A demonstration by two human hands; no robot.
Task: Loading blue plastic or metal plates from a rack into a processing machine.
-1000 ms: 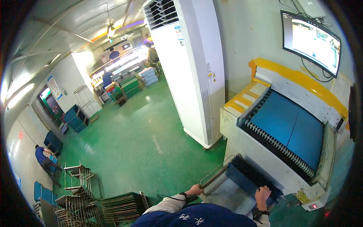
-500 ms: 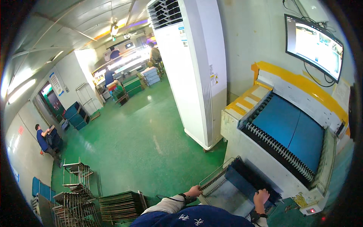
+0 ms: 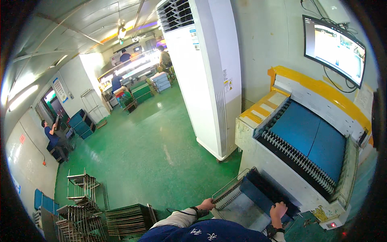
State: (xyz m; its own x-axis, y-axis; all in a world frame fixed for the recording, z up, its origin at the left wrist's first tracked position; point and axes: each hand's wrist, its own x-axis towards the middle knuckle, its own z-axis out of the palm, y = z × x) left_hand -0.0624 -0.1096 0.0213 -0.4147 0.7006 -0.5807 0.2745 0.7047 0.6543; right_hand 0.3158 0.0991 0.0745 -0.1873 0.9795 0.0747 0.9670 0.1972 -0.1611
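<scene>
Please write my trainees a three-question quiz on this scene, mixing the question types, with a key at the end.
1. Where is the right hand?
A) On the air conditioner
B) At the dark panels in the rack
C) On the floor

2. True or false: the wall monitor's screen is dark.

3. Fill in: the two flat sheets in the machine are coloured ____.

Key: 1. B; 2. False, the wall monitor is lit; 3. blue.
</scene>
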